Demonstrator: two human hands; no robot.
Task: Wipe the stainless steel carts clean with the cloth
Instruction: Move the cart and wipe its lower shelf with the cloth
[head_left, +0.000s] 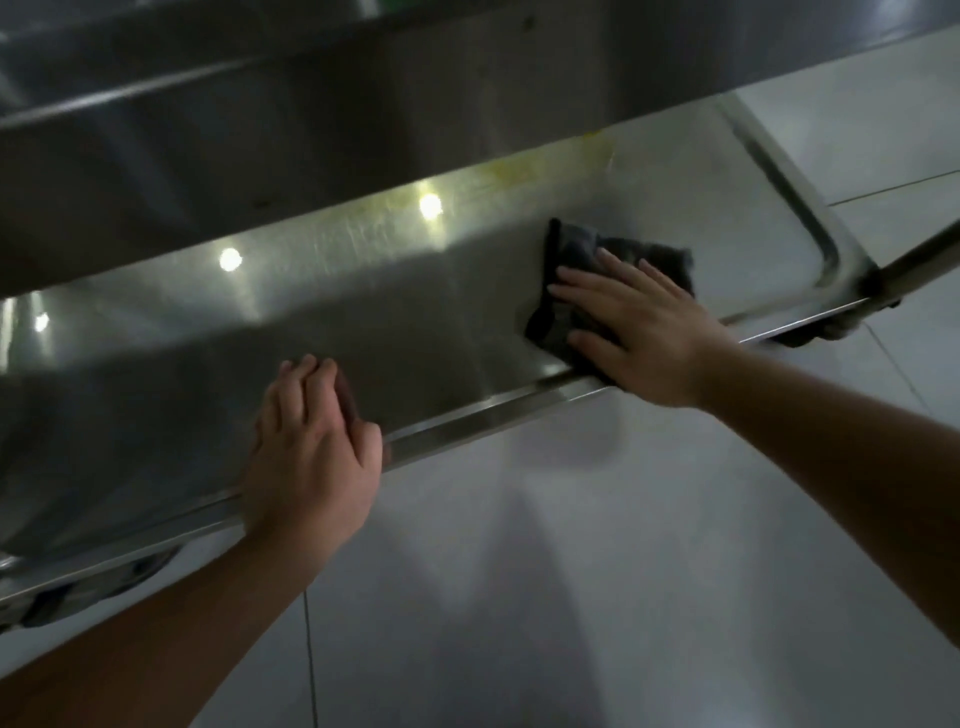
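The right hand (644, 332) lies flat on a dark cloth (613, 270). Its fingers are straight and spread a little, and they press the cloth down onto the lower shelf (405, 312) of a shiny steel cart. The cloth is bunched up. Part of it sticks out past the fingertips, toward the back of the shelf, and part of it hangs near the thumb at the shelf's front edge. The heel of this hand sits over the raised front rim (493, 410) of the shelf.

The left hand (311, 447) rests on the same front rim, well apart from the cloth. Its fingers are close together and bent a bit, with the tips touching the flat steel just behind the rim. The thumb is tucked by the rim, and you cannot tell if it grips under it.

Past the fingers of both hands, the shelf shows bright round spots of light and a yellowish smear (550, 161) near the back. Above that is the upper shelf (311, 104) of the cart, also steel and darker. To the right of the cloth hand, the shelf ends in a rounded corner, and a cart leg (919, 249) goes off to the side. Under both arms is a pale tiled floor (597, 571).
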